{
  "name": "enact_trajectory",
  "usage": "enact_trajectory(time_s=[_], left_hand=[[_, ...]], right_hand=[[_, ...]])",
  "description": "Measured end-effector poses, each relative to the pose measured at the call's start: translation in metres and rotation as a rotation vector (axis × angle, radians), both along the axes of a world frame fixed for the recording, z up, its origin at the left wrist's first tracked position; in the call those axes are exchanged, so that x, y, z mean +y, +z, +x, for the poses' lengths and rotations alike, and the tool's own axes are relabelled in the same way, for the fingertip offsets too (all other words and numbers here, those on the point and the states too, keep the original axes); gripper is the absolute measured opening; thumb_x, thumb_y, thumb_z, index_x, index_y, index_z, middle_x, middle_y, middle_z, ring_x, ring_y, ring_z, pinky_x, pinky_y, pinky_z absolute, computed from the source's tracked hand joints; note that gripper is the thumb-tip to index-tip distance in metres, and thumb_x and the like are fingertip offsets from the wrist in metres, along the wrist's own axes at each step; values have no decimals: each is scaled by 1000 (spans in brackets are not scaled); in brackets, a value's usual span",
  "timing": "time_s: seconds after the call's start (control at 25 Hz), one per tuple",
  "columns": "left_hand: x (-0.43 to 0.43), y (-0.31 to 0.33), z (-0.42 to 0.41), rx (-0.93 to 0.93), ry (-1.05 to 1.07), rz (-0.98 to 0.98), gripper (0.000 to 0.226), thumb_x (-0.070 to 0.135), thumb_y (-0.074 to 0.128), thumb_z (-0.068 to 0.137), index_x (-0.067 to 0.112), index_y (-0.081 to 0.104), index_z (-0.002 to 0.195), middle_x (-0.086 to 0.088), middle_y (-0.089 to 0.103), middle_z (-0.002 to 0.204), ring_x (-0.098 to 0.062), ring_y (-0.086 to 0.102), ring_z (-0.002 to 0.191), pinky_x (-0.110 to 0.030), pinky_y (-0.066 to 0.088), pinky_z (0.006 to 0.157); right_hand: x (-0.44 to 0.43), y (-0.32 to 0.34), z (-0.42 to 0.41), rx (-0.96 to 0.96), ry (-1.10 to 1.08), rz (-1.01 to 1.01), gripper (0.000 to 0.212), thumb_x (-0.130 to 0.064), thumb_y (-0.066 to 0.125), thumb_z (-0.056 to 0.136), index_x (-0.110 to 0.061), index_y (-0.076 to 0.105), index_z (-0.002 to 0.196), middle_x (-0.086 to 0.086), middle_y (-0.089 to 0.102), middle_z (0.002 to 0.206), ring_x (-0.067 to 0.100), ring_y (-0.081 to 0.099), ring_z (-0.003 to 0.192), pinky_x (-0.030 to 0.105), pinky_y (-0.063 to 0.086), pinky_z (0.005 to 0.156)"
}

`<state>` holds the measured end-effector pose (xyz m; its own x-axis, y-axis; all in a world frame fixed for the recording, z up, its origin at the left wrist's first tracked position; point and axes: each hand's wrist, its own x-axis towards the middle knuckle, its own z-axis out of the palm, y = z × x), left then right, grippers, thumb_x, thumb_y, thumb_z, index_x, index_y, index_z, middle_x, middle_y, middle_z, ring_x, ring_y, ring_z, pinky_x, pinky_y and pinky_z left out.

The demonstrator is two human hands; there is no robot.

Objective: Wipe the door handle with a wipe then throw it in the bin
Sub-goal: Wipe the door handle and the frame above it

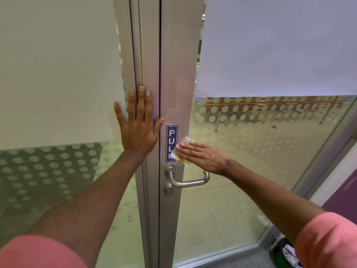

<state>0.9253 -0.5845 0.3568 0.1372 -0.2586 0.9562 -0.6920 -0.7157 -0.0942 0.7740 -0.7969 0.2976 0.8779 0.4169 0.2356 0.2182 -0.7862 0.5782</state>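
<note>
You face a glass door (251,151) with a grey metal frame (172,84), its panes frosted with rows of pale dots and partly covered by two large white sheets, one on each side. Your two arms reach out from pink sleeves (38,252).

Your left hand (138,124) lies flat and open against the fixed frame post left of the door edge, all five fingers spread, gripping nothing.

Your right hand (201,156) is flat too, fingers straight and pointing left, pressing the wipe (180,152) against the door frame. That wipe is a single small white sheet, creased, with an orange-brown mark showing near its lower edge; most of it is hidden under your fingers. It sits over the lower right edge of the one blue PULL sign (171,140), just above the door handle (188,179) and not touching it.

The handle is one brushed-steel lever, a rounded bar bent back toward the door at its right end, fixed at a round mount on the left, with one keyhole (169,192) just below it.

At the lower right, on the floor beside the glass, stands one dark bin (278,250) with crumpled white paper inside, partly hidden by your right sleeve.
</note>
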Motion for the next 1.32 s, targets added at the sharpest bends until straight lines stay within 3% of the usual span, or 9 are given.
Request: enact_trajectory(time_s=[0.24, 0.4, 0.6, 0.68, 0.88, 1.08, 1.16, 1.24, 1.32], left_hand=[[2, 0, 1, -13, -14, 0, 70, 54, 21, 103, 14, -9, 152, -10, 7, 159, -20, -14, 147, -53, -13, 115], [1, -1, 1, -13, 3, 0, 71, 54, 21, 103, 13, -8, 152, -11, 9, 159, -22, -11, 147, -53, -13, 115], [1, -2, 2, -9, -6, -5, 70, 53, 22, 103, 13, -6, 152, -13, 13, 158, -21, -13, 147, -54, -11, 115], [1, 0, 1, -15, -14, -5, 70, 54, 21, 103, 13, -8, 152, -12, 12, 158, -21, -14, 146, -53, -12, 115], [2, 0, 3, 4, -17, 3, 70, 54, 19, 102, 14, -9, 152, -9, 7, 159, -20, -15, 147, -53, -12, 115], [2, -1, 3, 6, -13, 12, 71, 55, 18, 102, 14, -10, 152, -5, -11, 161, -21, -15, 147, -53, -13, 115], [2, -1, 1, 6, -18, 9, 70, 54, 18, 102, 13, -8, 152, -7, -4, 162, -22, -14, 147, -53, -13, 115], [2, -1, 2, 7, -22, 3, 70, 55, 17, 102, 13, -8, 152, -6, -1, 161, -21, -14, 146, -53, -12, 115], [3, 0, 2, 5, -18, 4, 70, 55, 16, 102, 14, -11, 152, -2, -14, 160, -20, -17, 146, -53, -13, 115]], right_hand=[[10, -17, 1, 136, 23, -36, 64, -16, 35, 95, -17, 3, 151, 1, 6, 160, 9, -13, 146, 27, -13, 118], [14, 19, 12, -117, -4, 40, 63, -7, 26, 93, -16, 3, 151, 4, 5, 159, 14, -7, 147, 31, -5, 121], [37, 51, 33, -337, 22, 133, 65, 0, 36, 91, -9, 11, 150, 12, 14, 159, 21, 5, 147, 38, 9, 122], [37, 35, 33, -296, 34, 137, 64, -2, 35, 92, -10, 9, 151, 10, 8, 159, 21, 3, 148, 38, 8, 122], [15, 0, 9, 14, 23, -15, 61, -13, 27, 95, -16, 5, 151, 2, 6, 160, 10, -14, 146, 28, -11, 119], [27, 11, 13, -299, -45, 150, 74, 4, 36, 86, -12, 4, 151, 9, 5, 158, 18, -2, 148, 34, 1, 122], [42, 30, 29, -412, -29, 218, 69, 4, 37, 88, -9, 10, 150, 11, 9, 157, 21, 5, 147, 37, 8, 122], [54, 34, 37, -433, -16, 226, 68, 3, 44, 89, -8, 13, 149, 12, 9, 156, 22, 6, 147, 38, 8, 122], [54, 15, 35, -335, 7, 165, 72, 0, 46, 89, -8, 9, 150, 11, 5, 158, 22, 3, 147, 37, 3, 122]])
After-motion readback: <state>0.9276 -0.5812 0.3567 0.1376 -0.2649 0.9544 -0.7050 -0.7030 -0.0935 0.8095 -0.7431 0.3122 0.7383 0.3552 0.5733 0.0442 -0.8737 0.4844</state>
